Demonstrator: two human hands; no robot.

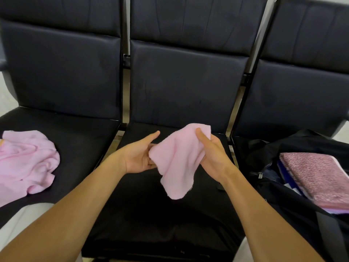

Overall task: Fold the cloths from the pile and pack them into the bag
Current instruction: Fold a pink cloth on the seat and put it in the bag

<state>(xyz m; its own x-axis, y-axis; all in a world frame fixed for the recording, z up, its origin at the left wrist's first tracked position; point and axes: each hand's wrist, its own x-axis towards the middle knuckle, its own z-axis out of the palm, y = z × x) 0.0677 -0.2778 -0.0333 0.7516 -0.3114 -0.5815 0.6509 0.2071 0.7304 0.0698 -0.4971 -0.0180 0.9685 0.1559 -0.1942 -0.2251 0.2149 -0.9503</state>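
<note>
A small pink cloth (176,163) hangs in the air above the middle seat (151,214), held between both hands. My right hand (213,156) pinches its upper right corner with the thumb on top. My left hand (139,154) holds the cloth's left edge, its fingers hidden behind the fabric and its thumb pointing up. A rumpled pile of pink cloths (26,163) lies on the left seat. On the right seat an open black bag (294,197) holds a stack of folded cloths (317,178), a mottled pink one on top.
Three black padded seats stand in a row with tall backrests (185,82) and metal frame bars between them. A black strap (328,231) of the bag lies at the lower right. Pale floor shows at the left edge.
</note>
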